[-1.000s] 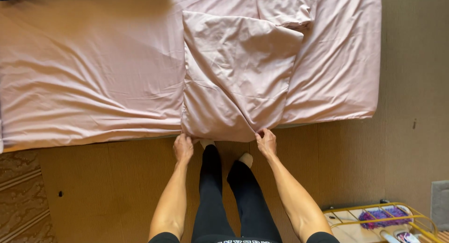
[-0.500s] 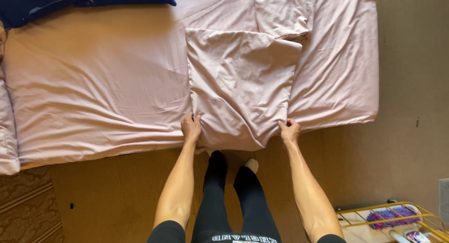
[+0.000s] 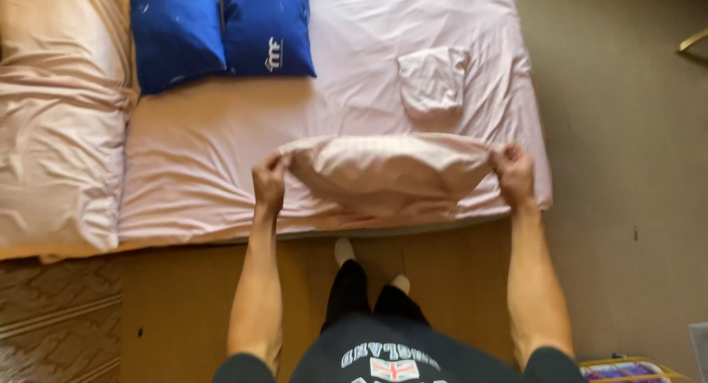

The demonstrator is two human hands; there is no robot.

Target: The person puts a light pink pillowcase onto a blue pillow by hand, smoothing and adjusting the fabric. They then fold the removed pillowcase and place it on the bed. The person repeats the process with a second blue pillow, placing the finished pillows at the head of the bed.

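I stand at the near edge of a bed covered with a pale pink sheet (image 3: 221, 140). Both hands hold up a pale pink folded cloth (image 3: 383, 169), stretched flat between them above the bed's edge. My left hand (image 3: 269, 180) grips its left corner and my right hand (image 3: 512, 173) grips its right corner. A smaller folded pink cloth (image 3: 434, 81) lies on the sheet just beyond.
Two blue pillows (image 3: 217, 29) lie at the far side of the bed. A bunched pink duvet (image 3: 55, 132) covers the left end. Wooden floor (image 3: 184, 302) lies under my feet, a patterned rug (image 3: 51, 324) at lower left, a yellow wire basket (image 3: 627, 370) at lower right.
The cloth that lay spread on the bed has been folded over and lifted. My hands have risen from the bed's edge and moved wider apart. The view has shifted further up the bed.
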